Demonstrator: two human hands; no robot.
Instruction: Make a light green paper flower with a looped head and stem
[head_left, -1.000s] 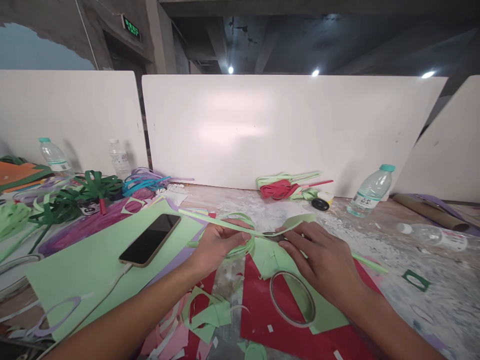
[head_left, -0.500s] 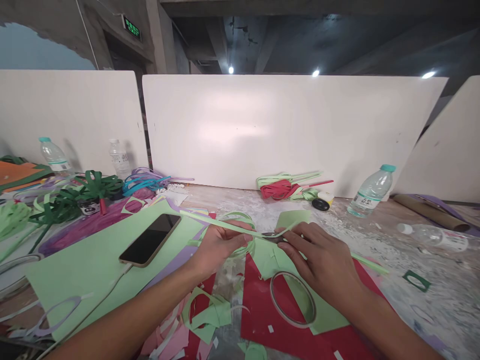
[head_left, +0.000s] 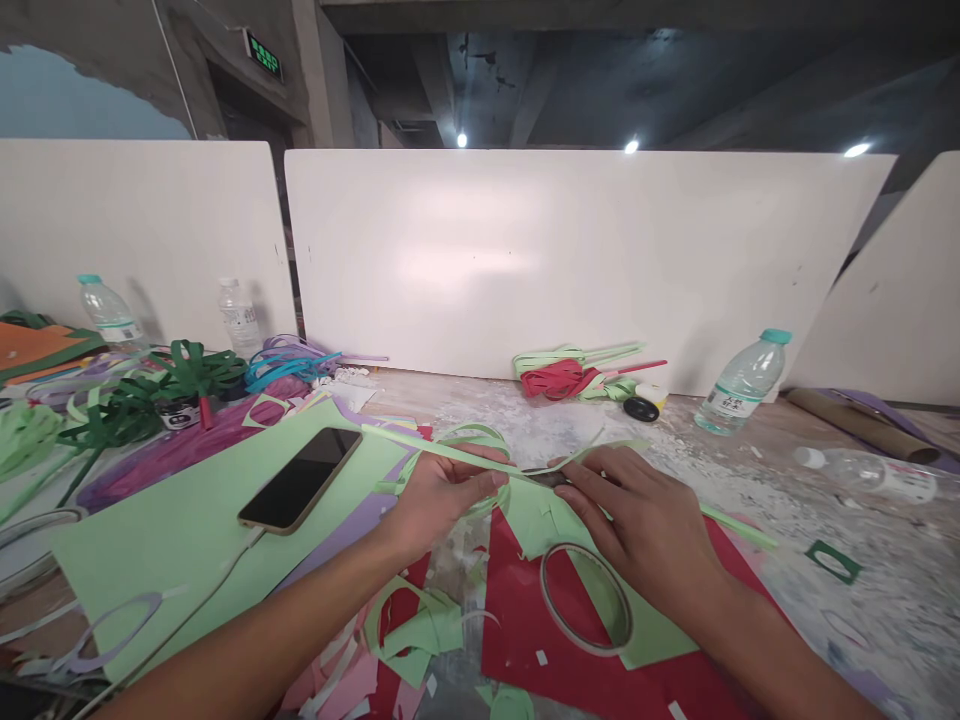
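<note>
My left hand (head_left: 439,497) and my right hand (head_left: 641,520) meet at the middle of the table, both pinching a long light green paper strip (head_left: 442,450) that runs up and left from the fingers. The strip's other end curls over behind my right hand. A small dark tool between the fingertips is mostly hidden. Coiled green strips (head_left: 469,437) lie behind my left hand. Under my right wrist a roll of clear tape (head_left: 586,600) rests on red paper (head_left: 525,620) and a green scrap.
A phone (head_left: 300,479) lies on a large green sheet (head_left: 187,530) at left. Paper flowers and strips crowd the far left. Water bottles (head_left: 742,384) stand and lie at right. White partition boards (head_left: 570,260) close the back. Cut scraps litter the near edge.
The green flap behind my right hand has folded down from a raised flat piece to a thin curl. Both hands stay almost in place.
</note>
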